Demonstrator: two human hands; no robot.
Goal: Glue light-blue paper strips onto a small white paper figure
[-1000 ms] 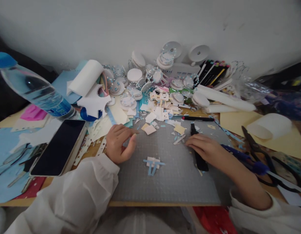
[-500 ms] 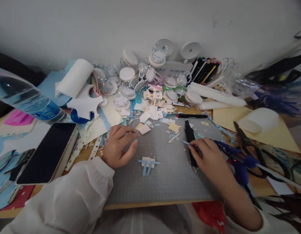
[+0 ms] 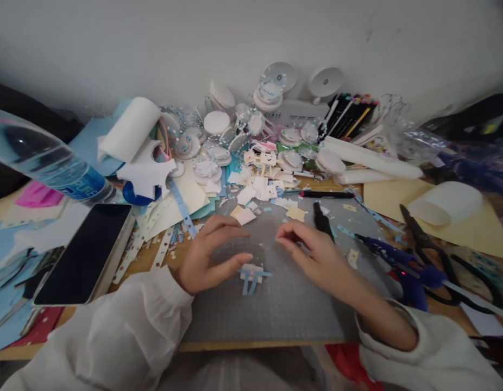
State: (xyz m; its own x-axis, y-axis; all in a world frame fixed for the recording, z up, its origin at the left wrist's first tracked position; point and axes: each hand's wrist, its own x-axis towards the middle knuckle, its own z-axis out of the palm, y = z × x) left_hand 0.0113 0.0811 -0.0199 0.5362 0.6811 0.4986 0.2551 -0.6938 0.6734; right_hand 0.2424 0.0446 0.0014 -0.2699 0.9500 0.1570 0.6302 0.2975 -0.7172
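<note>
My left hand [image 3: 217, 252] hovers over the left side of the grey cutting mat [image 3: 300, 309], fingers and thumb apart with nothing between them. Its thumb tip is at the corner of a small white paper piece [image 3: 251, 273] that has light blue strips across and below it; whether they touch I cannot tell. Right of that piece, my right hand [image 3: 312, 252] has thumb and index finger pinched together. Anything in the pinch is hidden or too small to name. Behind that hand lies a black pen-like tool [image 3: 322, 220], partly covered.
A blue glue gun [image 3: 402, 266] with a lit red light and black scissors [image 3: 426, 239] lie at the right. Left are a phone [image 3: 84, 252] and a water bottle [image 3: 51, 157]. Paper scraps [image 3: 262, 187] and white round ornaments [image 3: 208, 163] crowd the back.
My right hand has moved left from beside the black tool, toward the paper piece; the blue strip at its fingertips no longer shows. My left hand has shifted slightly right, its thumb nearer the piece.
</note>
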